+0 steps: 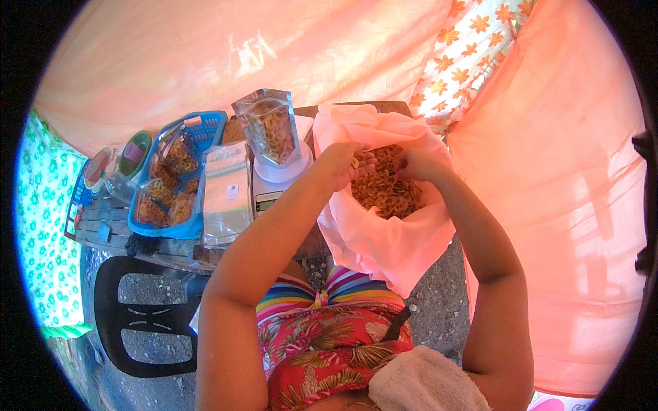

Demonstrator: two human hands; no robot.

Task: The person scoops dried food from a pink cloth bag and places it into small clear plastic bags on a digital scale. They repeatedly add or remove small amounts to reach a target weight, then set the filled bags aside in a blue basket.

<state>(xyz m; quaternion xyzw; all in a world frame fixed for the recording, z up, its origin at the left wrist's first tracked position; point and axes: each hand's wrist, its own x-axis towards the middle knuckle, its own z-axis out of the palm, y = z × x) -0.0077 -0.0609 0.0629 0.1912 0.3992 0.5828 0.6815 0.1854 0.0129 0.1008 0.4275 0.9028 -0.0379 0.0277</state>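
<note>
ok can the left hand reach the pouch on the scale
Probably yes: the pouch stands just left of the left hand with nothing visibly blocking, though that hand seems to hold a snack piece.

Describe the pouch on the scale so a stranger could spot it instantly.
Find the table, then the white scale left of the pink cloth. On it stands a silver-edged, clear-fronted pouch of brown snack pieces. Only it stands on the scale; other filled bags sit in the blue basket.
</note>
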